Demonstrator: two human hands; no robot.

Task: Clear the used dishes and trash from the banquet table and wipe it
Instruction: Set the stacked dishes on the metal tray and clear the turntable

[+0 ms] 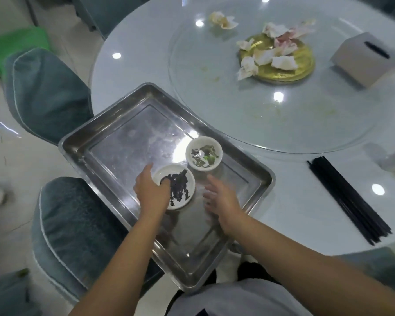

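A steel tray [114, 142] lies at the near edge of the round white table [146, 42], partly overhanging it. Two small white bowls stand in the tray: one with dark sauce [180, 185], one with green scraps [203, 153] just behind it. My left hand [151, 190] grips the left rim of the dark-sauce bowl. To that bowl's right, my right hand [221, 199] hovers over the tray with fingers spread, holding nothing. A gold plate [290, 67] piled with crumpled napkins [276, 44] sits on the glass turntable [237, 106]. Another crumpled napkin [222, 20] lies farther back.
A bundle of black chopsticks [349, 199] lies on the table at right. A white tissue box [367, 58] stands at the far right. Teal chairs [46, 92] crowd the left side of the table. Food smears mark the turntable.
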